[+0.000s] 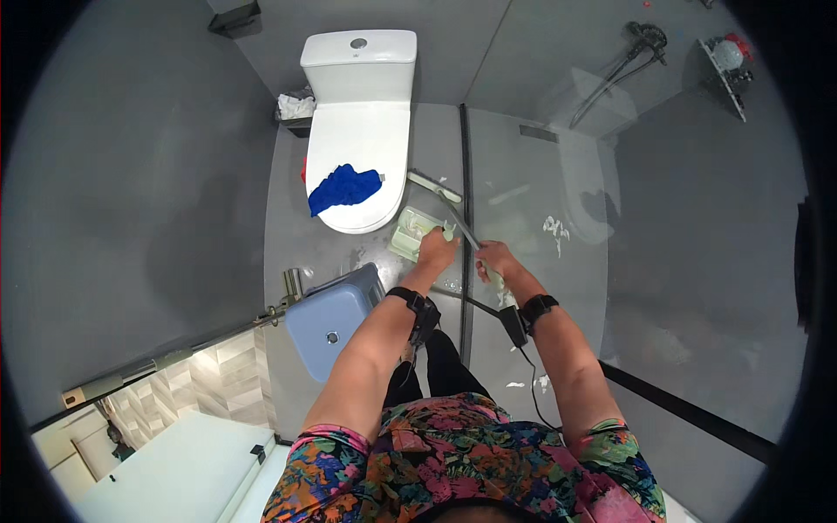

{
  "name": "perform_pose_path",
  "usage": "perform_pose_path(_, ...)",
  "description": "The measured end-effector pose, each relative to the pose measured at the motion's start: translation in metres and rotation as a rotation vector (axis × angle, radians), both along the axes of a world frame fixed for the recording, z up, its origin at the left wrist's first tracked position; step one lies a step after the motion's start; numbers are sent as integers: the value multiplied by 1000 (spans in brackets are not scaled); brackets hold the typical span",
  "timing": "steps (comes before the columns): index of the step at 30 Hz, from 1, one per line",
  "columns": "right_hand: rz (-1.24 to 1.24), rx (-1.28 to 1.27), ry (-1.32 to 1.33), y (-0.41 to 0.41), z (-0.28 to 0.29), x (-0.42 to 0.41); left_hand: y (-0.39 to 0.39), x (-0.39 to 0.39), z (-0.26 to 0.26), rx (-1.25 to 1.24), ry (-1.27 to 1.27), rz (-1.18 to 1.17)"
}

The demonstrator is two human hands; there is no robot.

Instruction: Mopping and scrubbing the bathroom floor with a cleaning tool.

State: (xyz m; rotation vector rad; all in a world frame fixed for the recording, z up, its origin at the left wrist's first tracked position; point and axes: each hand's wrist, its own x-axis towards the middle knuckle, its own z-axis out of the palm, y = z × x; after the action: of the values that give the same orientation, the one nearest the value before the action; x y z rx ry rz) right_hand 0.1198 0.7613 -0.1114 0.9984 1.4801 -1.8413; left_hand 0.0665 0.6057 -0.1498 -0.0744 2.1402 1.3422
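Note:
My right hand [497, 258] grips the long handle [463, 222] of a floor brush, whose pale head [434, 185] rests on the grey floor beside the toilet. My left hand [438, 250] is curled around a pale green plastic piece [448, 231]. Just behind that hand lies a light green plastic tray [407, 243] with whitish matter inside; whether the held piece belongs to it is hidden. The white toilet [358, 124] has its lid down, with a crumpled blue cloth [346, 188] on top.
A blue plastic stool [327, 320] stands at the left. A black floor strip [465, 163] runs beside my hands. White foam patches [556, 229] lie on the floor to the right. Behind the toilet's left side is a waste bin [297, 111]. A shower hose [611, 82] hangs on the wall.

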Motion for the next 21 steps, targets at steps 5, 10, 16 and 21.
perform_pose_path(5, 47, 84, 33, -35, -38, 11, -19, -2, -13, -106, 179, 21)
perform_pose_path(10, -12, 57, -16, 2, -77, 12, 1, -3, 28, 3, -12, -1)
perform_pose_path(16, 71, 52, -15, -12, -55, 19, -6, -3, 35, -2, -31, 27)
perform_pose_path(21, 96, -125, 21, 4, 14, 37, -15, 0, 32, 27, -45, 49)
